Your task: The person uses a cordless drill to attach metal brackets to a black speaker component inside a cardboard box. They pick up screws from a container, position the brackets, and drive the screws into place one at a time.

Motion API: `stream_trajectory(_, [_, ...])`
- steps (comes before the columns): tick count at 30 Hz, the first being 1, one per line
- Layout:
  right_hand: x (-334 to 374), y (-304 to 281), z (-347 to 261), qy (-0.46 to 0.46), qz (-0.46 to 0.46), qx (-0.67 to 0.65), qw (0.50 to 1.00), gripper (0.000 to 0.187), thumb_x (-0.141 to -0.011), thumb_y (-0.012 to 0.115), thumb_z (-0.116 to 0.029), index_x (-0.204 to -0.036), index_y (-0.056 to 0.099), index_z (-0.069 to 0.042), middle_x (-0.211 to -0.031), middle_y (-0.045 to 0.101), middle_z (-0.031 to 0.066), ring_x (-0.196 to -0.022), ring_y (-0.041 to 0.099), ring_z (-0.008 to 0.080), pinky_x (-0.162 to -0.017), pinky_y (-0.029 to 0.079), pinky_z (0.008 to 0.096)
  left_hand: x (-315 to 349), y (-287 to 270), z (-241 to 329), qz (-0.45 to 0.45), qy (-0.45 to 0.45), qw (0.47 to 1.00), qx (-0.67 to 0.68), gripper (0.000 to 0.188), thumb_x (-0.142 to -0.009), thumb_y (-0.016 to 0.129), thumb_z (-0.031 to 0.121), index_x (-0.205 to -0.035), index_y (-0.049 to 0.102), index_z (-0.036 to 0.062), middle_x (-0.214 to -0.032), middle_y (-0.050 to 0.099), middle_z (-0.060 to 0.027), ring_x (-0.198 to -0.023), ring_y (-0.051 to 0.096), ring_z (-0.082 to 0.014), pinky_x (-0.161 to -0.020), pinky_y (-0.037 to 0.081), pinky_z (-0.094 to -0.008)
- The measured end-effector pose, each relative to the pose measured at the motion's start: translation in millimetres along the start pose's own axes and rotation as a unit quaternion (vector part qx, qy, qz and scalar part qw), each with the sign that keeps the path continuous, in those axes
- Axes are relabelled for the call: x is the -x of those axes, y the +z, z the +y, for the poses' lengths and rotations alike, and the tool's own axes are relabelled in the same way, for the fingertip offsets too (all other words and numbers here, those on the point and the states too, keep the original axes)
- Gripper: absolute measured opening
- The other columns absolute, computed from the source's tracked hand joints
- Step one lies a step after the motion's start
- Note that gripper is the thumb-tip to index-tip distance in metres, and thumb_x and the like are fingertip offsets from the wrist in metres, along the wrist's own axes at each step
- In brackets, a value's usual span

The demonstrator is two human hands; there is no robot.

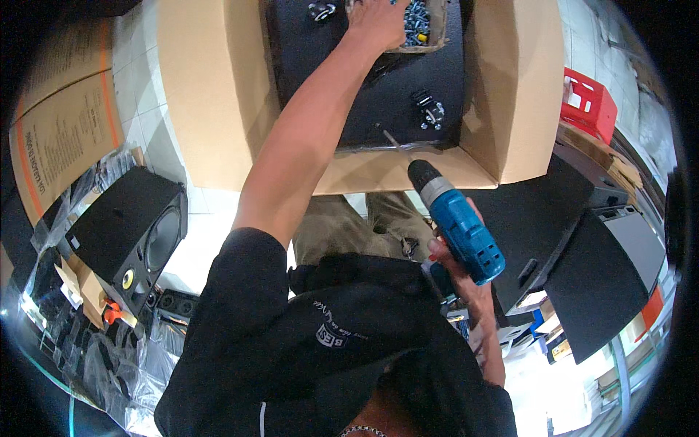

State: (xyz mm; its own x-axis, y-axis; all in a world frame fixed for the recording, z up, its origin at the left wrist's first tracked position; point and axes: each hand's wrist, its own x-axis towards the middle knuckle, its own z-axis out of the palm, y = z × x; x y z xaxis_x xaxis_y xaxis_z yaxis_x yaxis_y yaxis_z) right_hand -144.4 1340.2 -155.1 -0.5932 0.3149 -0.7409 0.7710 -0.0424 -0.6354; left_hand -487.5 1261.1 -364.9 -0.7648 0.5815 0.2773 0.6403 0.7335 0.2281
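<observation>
My right hand [466,273] is wrapped round the grip of a blue cordless drill [466,229]. Its long bit points up and left, over the front edge of a large open carton [408,167]. Inside the carton lies a broad black panel [320,80]. A small cardboard box of screws [435,33] stands on the panel at the far side, with a bit of yellow among the screws. My left hand [378,23] reaches to that box; its fingers are partly cut off by the top edge. Two black casters lie on the panel, one caster [429,113] near right, another caster [320,10] far left.
A black loudspeaker [131,229] stands at the left, beside clear plastic wrapping [102,364] and a flat printed carton [65,138]. On the right are black cabinets [535,218] and a red plastic crate [588,105]. The carton's raised flaps [211,87] flank my arms.
</observation>
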Motion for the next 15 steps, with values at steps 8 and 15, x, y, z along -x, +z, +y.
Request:
stream_trajectory(8, [2.2, 1.8, 7.6, 0.002, -0.004, 0.002, 1.0, 0.087, -0.076, 0.084, -0.021, -0.144, 0.035, 0.004, -0.105, 0.068, 0.0099, -0.092, 0.063, 0.0155, -0.09, 0.05, 0.0326, -15.4, 5.1, -19.3, -0.195, -0.065, 0.96, 0.19, 0.027, -0.081, 0.063, 0.009, -0.107, 0.059, 0.0026, -0.107, 0.056, -0.0223, -0.092, 0.061, -0.043, -0.086, 0.049, -0.0457])
stream_trajectory(15, [3.4, 0.4, 11.6, -0.047, -0.001, 0.019, 0.999, 0.085, -0.078, 0.083, -0.019, -0.144, 0.034, 0.004, -0.104, 0.068, 0.0098, -0.089, 0.063, 0.0132, -0.086, 0.051, 0.0311, -14.1, -15.9, -29.2, -0.107, -0.188, 0.912, 0.348, 0.025, -0.086, 0.072, 0.018, -0.104, 0.071, 0.0008, -0.097, 0.072, -0.0137, -0.08, 0.071, -0.0213, -0.079, 0.056, -0.0329])
